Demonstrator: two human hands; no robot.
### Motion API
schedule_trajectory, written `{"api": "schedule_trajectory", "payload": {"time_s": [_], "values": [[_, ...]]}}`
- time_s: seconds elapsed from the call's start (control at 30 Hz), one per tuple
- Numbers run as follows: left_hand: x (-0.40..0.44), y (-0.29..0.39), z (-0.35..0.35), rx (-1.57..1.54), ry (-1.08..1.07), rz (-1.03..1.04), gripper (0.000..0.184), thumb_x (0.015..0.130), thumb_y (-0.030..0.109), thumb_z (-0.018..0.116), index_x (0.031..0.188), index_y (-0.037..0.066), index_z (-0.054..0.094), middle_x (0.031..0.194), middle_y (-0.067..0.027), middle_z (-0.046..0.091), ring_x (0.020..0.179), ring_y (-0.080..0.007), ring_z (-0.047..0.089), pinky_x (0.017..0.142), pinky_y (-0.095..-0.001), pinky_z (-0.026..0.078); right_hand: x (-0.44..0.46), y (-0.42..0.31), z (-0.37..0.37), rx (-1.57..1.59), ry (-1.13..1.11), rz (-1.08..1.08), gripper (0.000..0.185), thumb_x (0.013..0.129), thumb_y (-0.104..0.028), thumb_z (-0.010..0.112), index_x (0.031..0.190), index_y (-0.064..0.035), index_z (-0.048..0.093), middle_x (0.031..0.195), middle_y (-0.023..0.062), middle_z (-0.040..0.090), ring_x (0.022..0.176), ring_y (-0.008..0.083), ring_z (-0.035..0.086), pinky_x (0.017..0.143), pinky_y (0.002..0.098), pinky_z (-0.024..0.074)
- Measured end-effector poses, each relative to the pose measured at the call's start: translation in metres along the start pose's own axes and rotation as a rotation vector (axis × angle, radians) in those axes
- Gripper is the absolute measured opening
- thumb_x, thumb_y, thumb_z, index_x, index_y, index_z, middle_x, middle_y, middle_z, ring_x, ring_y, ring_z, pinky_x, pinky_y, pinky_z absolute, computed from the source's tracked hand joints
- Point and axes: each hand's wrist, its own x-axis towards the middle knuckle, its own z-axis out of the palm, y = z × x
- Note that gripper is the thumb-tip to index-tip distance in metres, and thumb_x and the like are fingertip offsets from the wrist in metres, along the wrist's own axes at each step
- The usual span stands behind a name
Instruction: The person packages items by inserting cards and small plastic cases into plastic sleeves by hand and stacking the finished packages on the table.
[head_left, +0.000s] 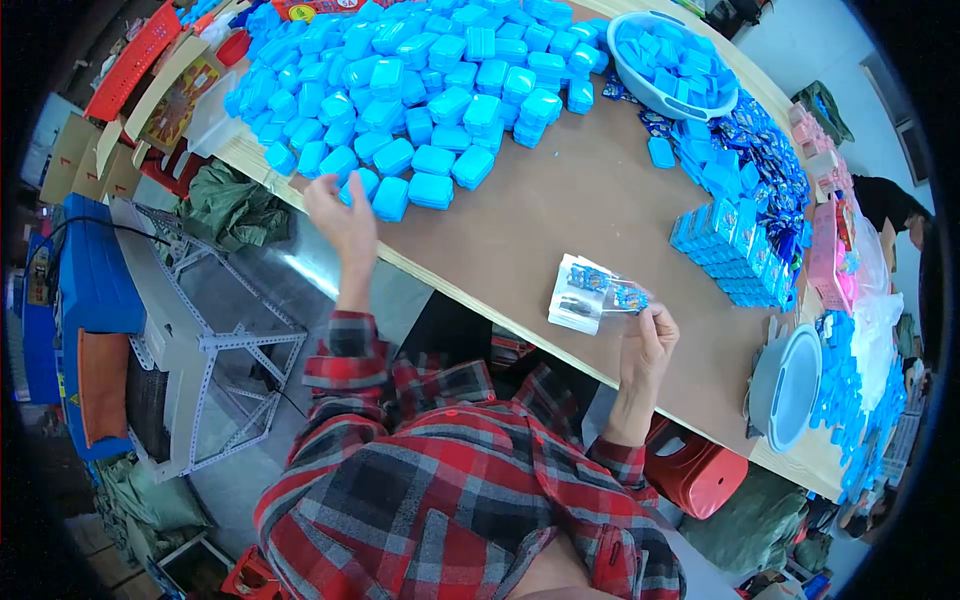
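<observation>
Head view: tabletop (500, 225) between blue boxes (393, 157) and pale edge (500, 317); left hand (345, 225) loosely spread, contact unclear; right hand (652, 343) pinching printed packet (627, 298).

The bare left hand (342, 222) reaches forward, fingers loosely extended and thumb parted from them. The bare right hand (655, 337) pinches between thumb and fingertips, well apart from the left. Both forearms (625, 405) emerge from long sleeves (345, 355) of red, black and grey checked cloth.
</observation>
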Motion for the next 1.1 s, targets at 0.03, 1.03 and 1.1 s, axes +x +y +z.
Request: {"api": "schedule_trajectory", "payload": {"time_s": [0.03, 1.03, 1.1], "values": [[0.000, -0.017, -0.002, 0.003, -0.002, 0.004, 0.021, 0.084, 0.020, 0.065, 0.090, 0.001, 0.059, 0.081, -0.0064, 0.056, 0.070, -0.0194, 0.050, 0.067, -0.0298, 0.042, 0.002, -0.001, 0.004, 0.004, 0.002, 0.002, 0.008, 0.089, -0.002, 0.055, 0.093, 0.0001, 0.062, 0.102, 0.0101, 0.062, 0.096, 0.0147, 0.056, 0.089, 0.0256, 0.0397], [-0.068, 0.135, -0.037, -1.416, -1.296, -0.785, 0.036, 0.075, -0.006, 0.065, 0.111, -0.004, 0.059, 0.103, -0.0113, 0.063, 0.089, -0.0159, 0.057, 0.081, -0.0245, 0.047, -0.001, -0.015, 0.062, 0.376, 0.056, 0.167, 0.012, 0.094, -0.007, 0.050, 0.093, -0.0007, 0.060, 0.097, 0.0084, 0.063, 0.087, 0.0129, 0.057, 0.084, 0.0262, 0.0439], [-0.068, 0.136, -0.038, -1.366, -1.298, -0.761, 0.035, 0.075, -0.006, 0.066, 0.109, -0.003, 0.059, 0.101, -0.0107, 0.063, 0.089, -0.0157, 0.057, 0.080, -0.0245, 0.047, -0.002, -0.006, 0.059, 0.291, 0.026, 0.121, 0.012, 0.093, -0.007, 0.050, 0.093, -0.0006, 0.060, 0.096, 0.0084, 0.063, 0.086, 0.0131, 0.057, 0.084, 0.0257, 0.0436]]}}
